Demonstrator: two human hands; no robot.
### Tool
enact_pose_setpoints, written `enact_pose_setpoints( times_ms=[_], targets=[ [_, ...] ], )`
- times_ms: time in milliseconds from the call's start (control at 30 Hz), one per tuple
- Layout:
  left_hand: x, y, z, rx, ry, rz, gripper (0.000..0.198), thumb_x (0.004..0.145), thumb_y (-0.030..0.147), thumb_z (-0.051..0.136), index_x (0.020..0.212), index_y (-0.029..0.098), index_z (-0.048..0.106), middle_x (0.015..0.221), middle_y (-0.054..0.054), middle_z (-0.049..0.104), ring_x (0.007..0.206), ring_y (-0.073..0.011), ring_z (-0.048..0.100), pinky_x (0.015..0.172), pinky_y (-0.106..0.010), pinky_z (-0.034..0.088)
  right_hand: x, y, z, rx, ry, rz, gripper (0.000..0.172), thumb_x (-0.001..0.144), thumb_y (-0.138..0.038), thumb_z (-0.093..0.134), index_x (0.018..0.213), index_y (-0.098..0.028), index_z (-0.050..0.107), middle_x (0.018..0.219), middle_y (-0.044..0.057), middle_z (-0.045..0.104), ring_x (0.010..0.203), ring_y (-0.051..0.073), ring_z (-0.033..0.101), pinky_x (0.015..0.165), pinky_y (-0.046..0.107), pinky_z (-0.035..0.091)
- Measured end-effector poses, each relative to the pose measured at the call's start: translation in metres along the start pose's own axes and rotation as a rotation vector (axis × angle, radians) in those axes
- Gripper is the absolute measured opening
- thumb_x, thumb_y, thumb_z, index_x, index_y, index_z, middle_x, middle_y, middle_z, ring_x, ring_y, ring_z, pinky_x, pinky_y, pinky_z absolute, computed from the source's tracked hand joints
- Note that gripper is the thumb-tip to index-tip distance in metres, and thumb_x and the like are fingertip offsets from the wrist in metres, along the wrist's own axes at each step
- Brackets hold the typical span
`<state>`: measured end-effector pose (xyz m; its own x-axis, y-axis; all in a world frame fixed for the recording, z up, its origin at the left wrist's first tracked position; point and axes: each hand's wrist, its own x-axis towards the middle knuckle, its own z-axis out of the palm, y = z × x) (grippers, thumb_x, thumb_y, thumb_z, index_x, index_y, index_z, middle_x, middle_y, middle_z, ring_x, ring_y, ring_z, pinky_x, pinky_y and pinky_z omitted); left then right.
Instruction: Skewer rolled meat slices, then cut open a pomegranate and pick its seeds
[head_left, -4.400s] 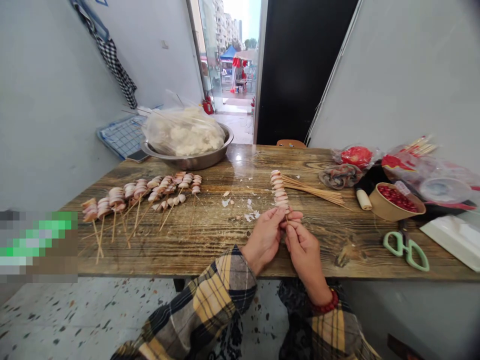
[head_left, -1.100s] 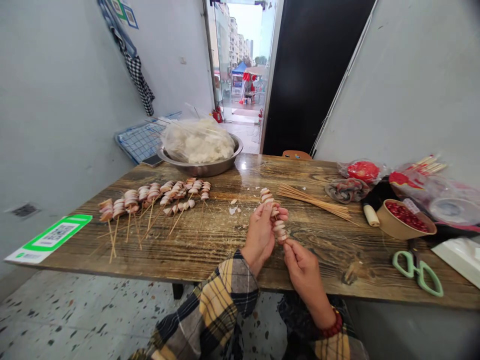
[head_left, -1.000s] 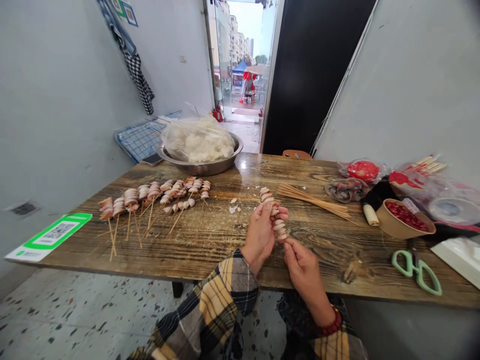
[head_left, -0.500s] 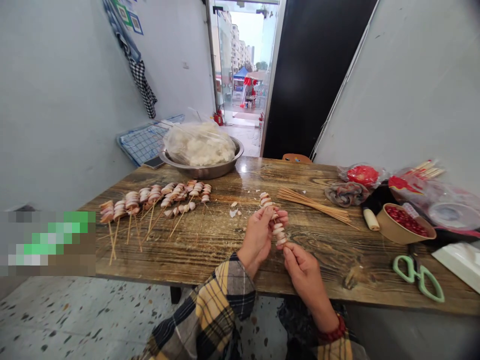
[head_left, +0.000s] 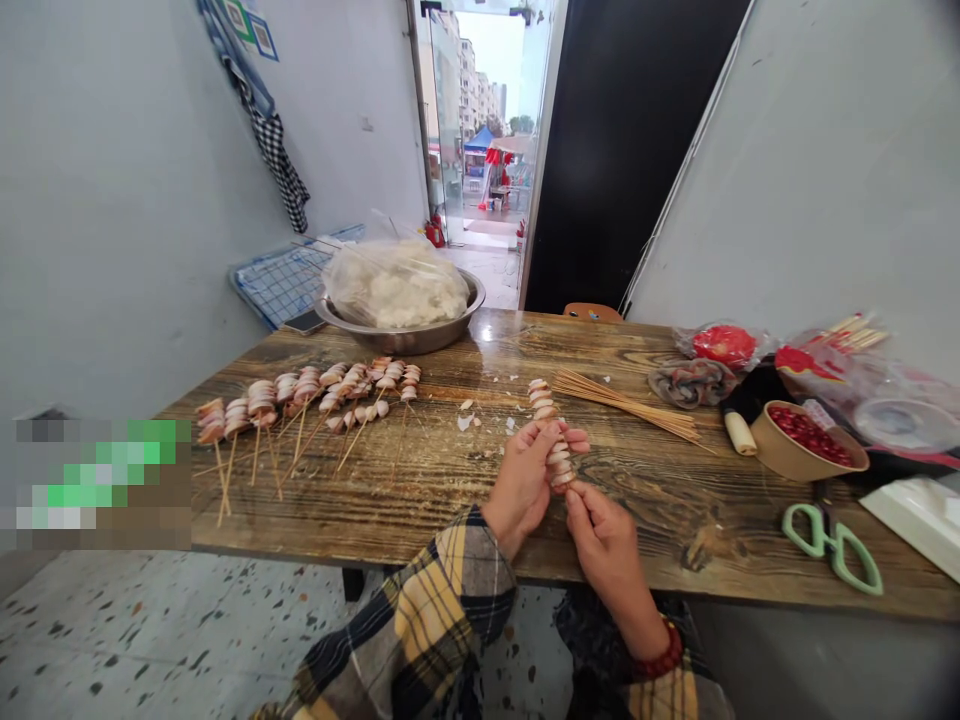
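A skewer loaded with pink-and-white sliced pieces [head_left: 550,430] stands tilted above the wooden table [head_left: 420,490]. My left hand [head_left: 525,478] is wrapped round its middle, fingers closed on the pieces. My right hand [head_left: 600,525] pinches the stick's lower end just below the lowest slice. Both wrists come out of plaid sleeves; a red bead bracelet [head_left: 660,655] circles the right one. A bundle of bare bamboo sticks [head_left: 634,405] lies just beyond my hands to the right.
Several finished skewers [head_left: 307,400] are fanned out at the left. A steel basin [head_left: 442,325] holding a plastic bag of white food stands at the back. Right side: a paper bowl of red bits [head_left: 806,440], green scissors [head_left: 829,545], bags, a white tray [head_left: 915,510]. Small scraps dot the middle.
My hands have kept hold of the skewer while it dropped lower and nearer to me. My left hand slid along the slices and my right pinch closed up under them.
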<state>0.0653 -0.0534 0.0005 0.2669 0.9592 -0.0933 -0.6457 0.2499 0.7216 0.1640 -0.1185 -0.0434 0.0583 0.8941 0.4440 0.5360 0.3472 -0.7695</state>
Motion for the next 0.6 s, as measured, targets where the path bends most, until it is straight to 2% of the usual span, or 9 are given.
enact_pose_setpoints(
  times_ms=[133,233,333,467,600],
  targets=[
    [-0.001,0.0,0.002,-0.004,-0.012,-0.006,0.03,0.075,0.036,0.071,0.09,0.015,0.056,0.091,-0.011,0.071,0.063,-0.0146,0.065,0.037,-0.016,0.031,0.001,-0.001,-0.001,0.0,0.002,-0.006,0.032,0.095,-0.029,0.04,0.088,-0.015,0.068,0.069,0.002,0.065,0.061,0.013,0.06,0.06,0.021,0.044],
    [0.003,0.007,-0.001,-0.029,0.014,0.018,0.031,0.079,0.038,0.067,0.099,0.017,0.056,0.098,-0.011,0.071,0.071,-0.0169,0.068,0.045,-0.018,0.042,0.001,0.0,-0.001,0.017,-0.024,-0.006,0.031,0.094,-0.029,0.041,0.09,-0.016,0.069,0.073,0.002,0.067,0.07,0.015,0.065,0.064,0.021,0.046],
    [0.01,0.017,-0.008,-0.039,0.038,0.101,0.025,0.083,0.036,0.063,0.097,0.015,0.059,0.097,-0.011,0.071,0.075,-0.0155,0.068,0.06,-0.023,0.05,0.0,0.001,-0.001,0.023,-0.047,-0.002,0.03,0.094,-0.029,0.042,0.091,-0.016,0.069,0.075,0.003,0.069,0.074,0.015,0.067,0.067,0.021,0.047],
    [0.016,0.022,-0.014,0.01,0.033,0.109,0.022,0.083,0.034,0.062,0.089,0.013,0.061,0.088,-0.009,0.071,0.07,-0.0139,0.066,0.056,-0.021,0.047,-0.002,0.003,-0.001,0.013,-0.082,0.001,0.029,0.094,-0.028,0.042,0.092,-0.017,0.069,0.079,0.004,0.071,0.074,0.015,0.067,0.068,0.021,0.046],
    [0.017,0.019,-0.013,0.02,0.028,0.112,0.022,0.081,0.034,0.065,0.086,0.013,0.06,0.083,-0.008,0.071,0.07,-0.0133,0.066,0.051,-0.018,0.042,-0.002,0.002,0.0,-0.006,-0.086,-0.002,0.03,0.095,-0.028,0.042,0.091,-0.016,0.068,0.078,0.004,0.069,0.073,0.014,0.066,0.066,0.02,0.046]
  ],
)
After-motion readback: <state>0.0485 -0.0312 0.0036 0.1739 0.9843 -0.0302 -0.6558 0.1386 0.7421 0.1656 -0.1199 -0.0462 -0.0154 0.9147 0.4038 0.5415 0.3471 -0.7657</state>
